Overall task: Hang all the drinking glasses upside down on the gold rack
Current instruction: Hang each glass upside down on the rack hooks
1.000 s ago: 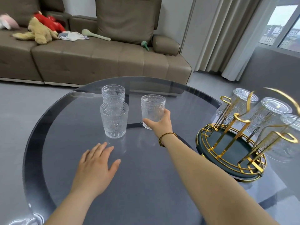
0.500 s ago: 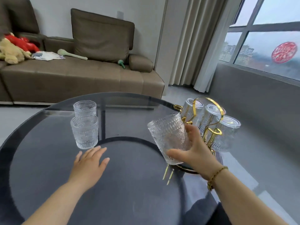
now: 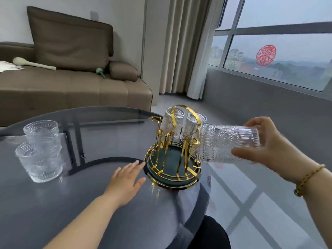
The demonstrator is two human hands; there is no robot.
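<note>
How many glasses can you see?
5 clearly: front glass and back glass standing on the table; left hung glass and right hung glass on the gold rack; held glass in the right hand. Another may hide behind it.

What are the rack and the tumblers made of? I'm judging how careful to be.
The gold rack: seemingly thin metal wire with a shiny gold finish, judging by its bright mirror-like highlights. The tumbler in the right hand: clear pressed glass, by its see-through walls and embossed ribs; clear plastic cannot be excluded.
</note>
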